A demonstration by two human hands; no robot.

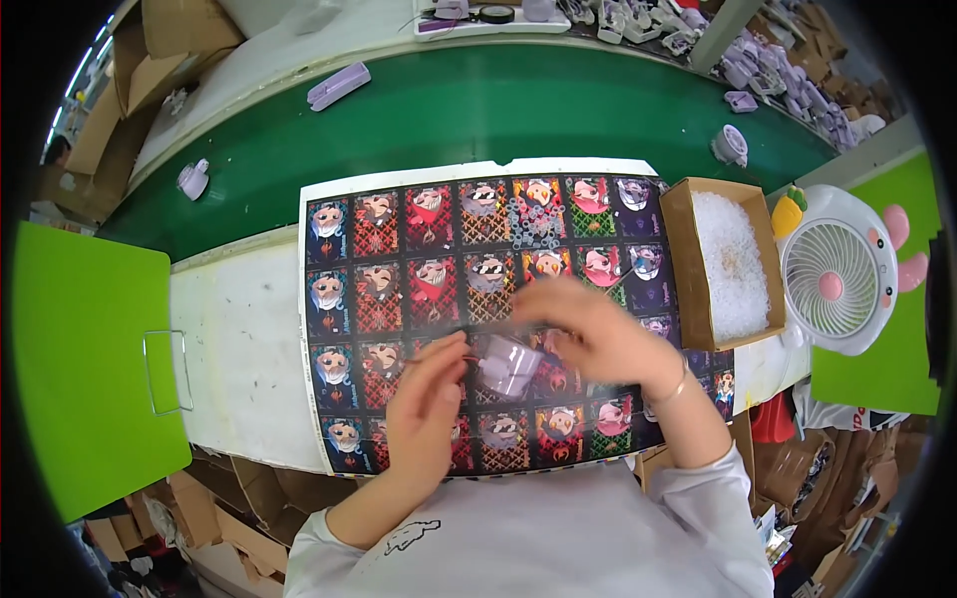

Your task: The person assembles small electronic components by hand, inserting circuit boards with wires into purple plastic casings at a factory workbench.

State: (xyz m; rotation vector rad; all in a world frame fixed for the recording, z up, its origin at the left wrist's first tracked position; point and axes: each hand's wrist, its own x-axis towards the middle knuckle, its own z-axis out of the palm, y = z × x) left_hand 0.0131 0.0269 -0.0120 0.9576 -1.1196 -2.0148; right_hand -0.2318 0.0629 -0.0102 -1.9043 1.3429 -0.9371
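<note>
A translucent lilac plastic housing (509, 367) sits low over the printed sheet, in front of my body. My left hand (427, 399) is at its left side, with fingers close together and the fingertips at its edge; they appear to grip it. Above and to the right of the housing, my right hand (593, 334) is bent over with curled fingers, smeared by motion. Whether it holds anything small cannot be made out. Beyond both hands, a loose cluster of small clear and pinkish rings (536, 225) lies on the sheet.
The sheet of cartoon cards (329, 379) covers the worktop. To its right stand a cardboard box (688, 289) of small clear pieces and a white fan (832, 284). Lilac parts (339, 87) lie on the green belt (449, 110) behind. Green panels (100, 369) flank the worktop.
</note>
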